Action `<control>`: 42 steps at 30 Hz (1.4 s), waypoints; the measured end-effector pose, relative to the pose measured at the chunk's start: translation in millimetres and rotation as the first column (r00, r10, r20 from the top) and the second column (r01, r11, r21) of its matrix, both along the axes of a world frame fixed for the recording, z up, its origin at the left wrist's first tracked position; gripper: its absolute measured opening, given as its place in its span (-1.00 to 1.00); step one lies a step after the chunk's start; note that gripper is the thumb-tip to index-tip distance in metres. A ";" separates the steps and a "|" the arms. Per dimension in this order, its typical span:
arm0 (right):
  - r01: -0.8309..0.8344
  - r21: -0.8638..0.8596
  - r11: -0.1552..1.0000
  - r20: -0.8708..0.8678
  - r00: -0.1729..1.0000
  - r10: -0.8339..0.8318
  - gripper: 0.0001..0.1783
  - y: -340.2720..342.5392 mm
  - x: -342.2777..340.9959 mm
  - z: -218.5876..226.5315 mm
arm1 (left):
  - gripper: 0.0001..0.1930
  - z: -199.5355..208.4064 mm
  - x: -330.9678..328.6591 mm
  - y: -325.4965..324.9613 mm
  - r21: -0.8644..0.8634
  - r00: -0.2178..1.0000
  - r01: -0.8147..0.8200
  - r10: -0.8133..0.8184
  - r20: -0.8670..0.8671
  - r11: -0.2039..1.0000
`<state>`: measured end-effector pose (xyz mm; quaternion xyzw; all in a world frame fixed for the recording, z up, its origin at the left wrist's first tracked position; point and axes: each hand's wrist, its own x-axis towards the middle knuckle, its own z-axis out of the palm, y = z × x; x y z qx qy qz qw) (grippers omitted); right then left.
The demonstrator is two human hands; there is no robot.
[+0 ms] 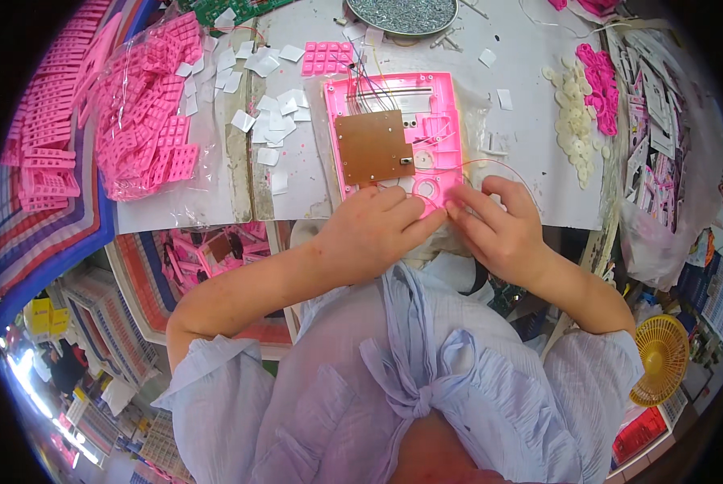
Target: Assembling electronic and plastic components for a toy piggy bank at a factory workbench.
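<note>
A pink plastic casing [447, 145] lies open side up at the table's front edge. Inside it sits a brown circuit board [369, 149], with dark wires [369, 85] running to its far end. My left hand [377, 222] is closed at the casing's near edge, fingers curled over it and thumb pointing right. Close by, my right hand [502, 226] has its thumb and fingertips pressed together at the near right corner; what they pinch is hidden. A thin red wire [490, 160] runs from the board area and loops past my right hand.
Pink keypad pieces [147, 121] fill a clear bag at left, beside loose white squares [277, 121]. A round tray of screws [402, 31] stands at the back. Cream discs [575, 121] and magenta parts [599, 89] lie right. A yellow fan [661, 359] stands lower right.
</note>
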<state>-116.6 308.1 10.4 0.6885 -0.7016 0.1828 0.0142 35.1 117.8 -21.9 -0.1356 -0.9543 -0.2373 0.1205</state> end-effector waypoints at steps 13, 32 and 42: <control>0.220 0.177 0.959 0.244 0.934 -0.260 -0.81 -111.7 -42.6 9.7 | -0.53 3.9 -1.0 2.9 -0.052 0.995 0.060 -0.063 -0.072 0.997; 0.401 0.186 0.897 0.833 0.419 -0.360 -0.84 -129.7 -32.3 -4.1 | -0.79 -1.4 -73.5 -107.2 0.320 0.868 -0.488 0.489 0.082 0.812; -0.063 -0.157 0.986 0.293 0.950 0.107 -0.77 -113.1 -27.8 8.1 | -0.75 12.2 -73.0 -106.9 -0.100 0.902 -0.277 0.223 -0.369 0.956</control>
